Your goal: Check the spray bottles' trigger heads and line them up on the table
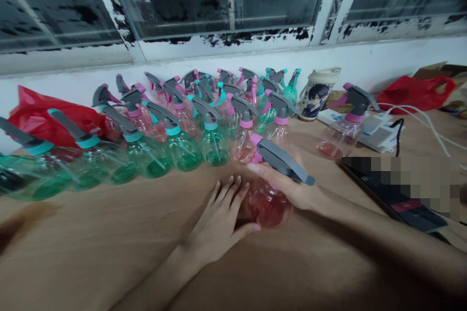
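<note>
A pink spray bottle (268,209) with a grey and pink trigger head stands on the wooden table in front of me. My right hand (292,188) is closed round its neck, just below the head, and partly hides the collar. On the bottle's left side, my left hand (217,223) lies with fingers stretched out, thumb by the base; whether it touches the bottle I cannot tell. Behind my hands runs a row of green spray bottles (184,153) with turquoise collars. Farther back, more pink and green bottles are crowded together.
A single pink spray bottle (343,138) stands at the right, near a patterned paper cup (315,97) and white cables (430,119). A dark phone-like device (394,199) lies at right. Red plastic bags (60,112) sit at both sides. A windowed wall closes off the back.
</note>
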`<action>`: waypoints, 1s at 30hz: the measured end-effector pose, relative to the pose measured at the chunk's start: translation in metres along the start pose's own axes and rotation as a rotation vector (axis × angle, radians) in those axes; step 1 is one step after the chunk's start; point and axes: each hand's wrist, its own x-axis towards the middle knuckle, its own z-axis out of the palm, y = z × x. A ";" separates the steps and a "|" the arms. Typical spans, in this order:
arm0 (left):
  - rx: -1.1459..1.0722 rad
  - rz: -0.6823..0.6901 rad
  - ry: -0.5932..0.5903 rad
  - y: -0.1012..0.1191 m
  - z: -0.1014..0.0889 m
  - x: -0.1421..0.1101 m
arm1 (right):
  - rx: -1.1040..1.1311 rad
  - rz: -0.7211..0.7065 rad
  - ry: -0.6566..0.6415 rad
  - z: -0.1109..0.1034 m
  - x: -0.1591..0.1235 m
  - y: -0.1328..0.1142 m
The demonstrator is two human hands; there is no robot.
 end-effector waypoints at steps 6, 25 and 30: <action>0.007 0.001 0.022 -0.002 0.004 0.000 | -0.053 0.014 0.002 0.000 0.002 -0.003; 0.020 0.005 0.027 -0.001 0.003 -0.001 | 0.019 0.034 0.013 -0.001 -0.001 -0.003; 0.021 0.004 0.022 -0.001 0.002 -0.002 | -0.009 0.042 0.023 -0.001 -0.003 -0.001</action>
